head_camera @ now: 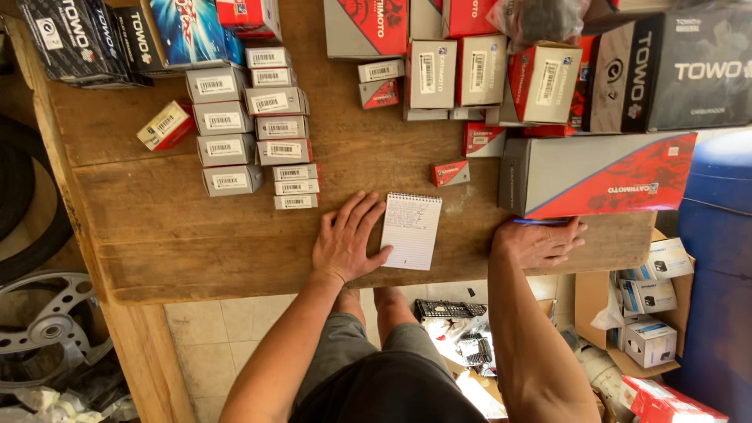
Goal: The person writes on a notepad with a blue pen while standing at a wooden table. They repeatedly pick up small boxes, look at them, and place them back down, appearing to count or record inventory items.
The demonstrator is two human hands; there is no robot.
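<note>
Even, soft daylight, fairly bright, warm cast on the wooden table (196,235); shadows are weak and short, just thin dark edges under the small boxes and beside the notepad (411,231). Mild glare on the glossy grey-and-red long box (595,176) (blue barrel (721,258) at right looks slightly washed out). Sharp at centre, wide-angle bending at edges, left floor corner dim.

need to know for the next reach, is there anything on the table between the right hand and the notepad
Nothing visible does. The right hand rests with a blue pen by the long grey and red box; the stretch of bare wooden table to the notepad holds nothing. The left hand touches the notepad's far edge.
</note>
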